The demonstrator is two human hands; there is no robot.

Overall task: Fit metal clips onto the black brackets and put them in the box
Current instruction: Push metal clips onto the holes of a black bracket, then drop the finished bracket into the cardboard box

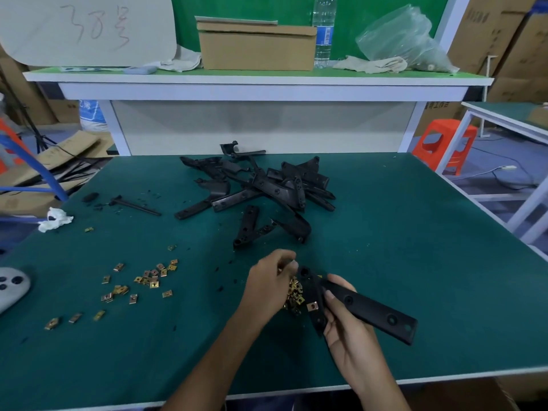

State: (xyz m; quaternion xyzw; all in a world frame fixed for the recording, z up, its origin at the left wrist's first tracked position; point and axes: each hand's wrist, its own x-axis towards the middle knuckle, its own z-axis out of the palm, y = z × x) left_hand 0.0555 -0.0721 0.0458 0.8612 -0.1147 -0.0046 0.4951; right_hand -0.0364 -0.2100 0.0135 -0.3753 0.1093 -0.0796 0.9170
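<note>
My right hand [345,318] grips a long black bracket [373,311] low over the green table, near its front edge. One brass clip [312,306] sits on the bracket's short arm. My left hand [268,284] is closed around a bunch of brass clips [295,293], with its fingertips pinched at the bracket's upper end. A pile of black brackets [267,185] lies at the table's far middle. Loose brass clips [148,281] are scattered at the left. A cardboard box [256,46] stands on the raised shelf behind.
A water bottle [323,31], a plastic bag [406,40] and cloths sit on the shelf. A crumpled white tissue [55,219] and a black rod [136,204] lie at the left. A grey device [12,284] rests at the left edge. An orange stool [444,143] stands right of the table.
</note>
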